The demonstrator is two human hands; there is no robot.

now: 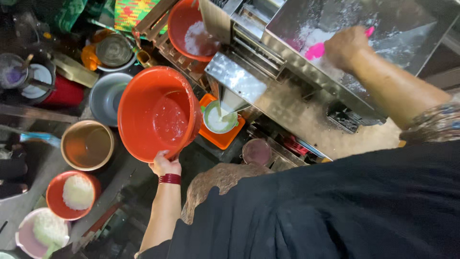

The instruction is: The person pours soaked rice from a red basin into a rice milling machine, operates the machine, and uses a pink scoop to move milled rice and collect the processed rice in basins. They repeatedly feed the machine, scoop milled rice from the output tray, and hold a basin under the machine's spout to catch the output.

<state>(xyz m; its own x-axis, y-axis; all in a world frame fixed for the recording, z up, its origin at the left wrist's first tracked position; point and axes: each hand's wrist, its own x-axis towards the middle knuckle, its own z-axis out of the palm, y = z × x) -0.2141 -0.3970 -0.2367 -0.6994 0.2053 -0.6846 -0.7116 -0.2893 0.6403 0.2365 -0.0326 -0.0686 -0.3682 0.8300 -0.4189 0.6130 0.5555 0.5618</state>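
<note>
Pink scraper point(314, 51) half-hidden in right hand point(346, 47)

pink tool point(314, 50) mostly hidden (by right hand point(346, 46))

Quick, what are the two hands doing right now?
Left hand: closed on the rim of the big orange basin.
Right hand: closed around a pink scraper in the steel tray.

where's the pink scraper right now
In the head view, upper right: the pink scraper is gripped in the right hand, pressed into white flakes inside the steel machine's tray.
</note>
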